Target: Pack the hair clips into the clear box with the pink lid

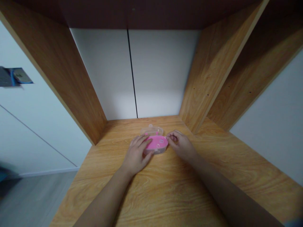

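Note:
A small oval box (156, 144) with a bright pink inside and a see-through wall sits on the wooden surface. Its clear lid (155, 130) is folded back behind it. A few tiny light-coloured pieces, too small to name, show on the pink part. My left hand (136, 154) grips the box from the left, thumb at the front side and fingers over the top. At the box's right rim, my right hand (181, 144) has thumb and forefinger pinched together. Whatever may be between those fingertips is too small to make out.
The wooden desktop (151, 192) runs back to a white panel (158, 75) with a dark vertical seam. Wooden uprights stand at the left (63, 75) and right (213, 69), under a dark shelf (132, 14). A wall box with blue wires (15, 76) is at far left.

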The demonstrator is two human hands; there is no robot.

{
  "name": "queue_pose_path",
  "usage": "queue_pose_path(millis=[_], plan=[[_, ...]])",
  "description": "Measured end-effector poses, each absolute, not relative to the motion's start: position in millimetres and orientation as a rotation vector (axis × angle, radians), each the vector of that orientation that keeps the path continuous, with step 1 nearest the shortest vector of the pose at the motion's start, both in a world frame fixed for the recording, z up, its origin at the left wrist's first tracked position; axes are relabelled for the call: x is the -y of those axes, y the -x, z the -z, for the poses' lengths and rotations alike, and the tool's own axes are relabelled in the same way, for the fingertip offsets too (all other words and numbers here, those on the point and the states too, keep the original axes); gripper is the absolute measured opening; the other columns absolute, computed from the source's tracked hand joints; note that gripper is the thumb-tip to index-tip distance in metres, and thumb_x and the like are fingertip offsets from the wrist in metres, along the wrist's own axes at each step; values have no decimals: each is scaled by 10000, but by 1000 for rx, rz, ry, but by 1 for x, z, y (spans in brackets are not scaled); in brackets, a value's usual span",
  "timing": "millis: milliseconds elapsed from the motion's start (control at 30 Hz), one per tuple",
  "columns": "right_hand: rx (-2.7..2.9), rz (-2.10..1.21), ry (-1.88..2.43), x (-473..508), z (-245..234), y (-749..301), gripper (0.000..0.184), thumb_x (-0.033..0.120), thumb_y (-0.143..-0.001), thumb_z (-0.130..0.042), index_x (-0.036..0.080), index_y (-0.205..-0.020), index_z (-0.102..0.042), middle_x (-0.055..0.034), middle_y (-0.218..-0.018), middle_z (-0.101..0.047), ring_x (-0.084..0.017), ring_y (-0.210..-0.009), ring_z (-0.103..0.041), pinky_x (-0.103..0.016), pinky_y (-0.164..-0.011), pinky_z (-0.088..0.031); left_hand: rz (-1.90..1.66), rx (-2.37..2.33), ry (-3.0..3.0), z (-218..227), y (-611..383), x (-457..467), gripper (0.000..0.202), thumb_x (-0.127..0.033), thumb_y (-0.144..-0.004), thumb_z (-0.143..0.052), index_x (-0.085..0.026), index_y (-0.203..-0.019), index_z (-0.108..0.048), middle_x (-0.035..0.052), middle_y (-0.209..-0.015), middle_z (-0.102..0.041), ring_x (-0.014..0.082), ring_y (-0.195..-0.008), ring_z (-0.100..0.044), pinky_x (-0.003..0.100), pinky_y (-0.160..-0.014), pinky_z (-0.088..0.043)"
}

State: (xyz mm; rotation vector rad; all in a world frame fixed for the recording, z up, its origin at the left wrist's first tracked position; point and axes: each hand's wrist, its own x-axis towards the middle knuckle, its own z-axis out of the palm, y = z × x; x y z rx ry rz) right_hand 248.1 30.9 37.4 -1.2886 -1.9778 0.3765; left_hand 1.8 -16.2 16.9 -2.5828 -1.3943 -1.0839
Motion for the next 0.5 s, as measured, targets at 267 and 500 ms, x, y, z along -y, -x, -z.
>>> queue_pose_path(millis=[267,500], plan=[[1912,-558,1349,-21,-28,-230,118,269,-796,-610,193,-783,-699,7,-664,-631,-134,-589,-538,-246,-568,-406,1070,1387,2585,-15,-1,16,467,-359,-906,-632,-212,-1346,-573,129,-1450,-552,300,-1363,-480,549,-1156,-373],[1929,-505,1368,-19,-31,-230,143,279,-774,-612,191,-761,-723,1,-636,-622,-137,-577,-534,-251,-564,-399,1077,1392,2586,-14,-1,15,469,-354,-907,-631,-225,-1354,-567,125,-1458,-546,305,-1365,-482,565,-1155,-370]])
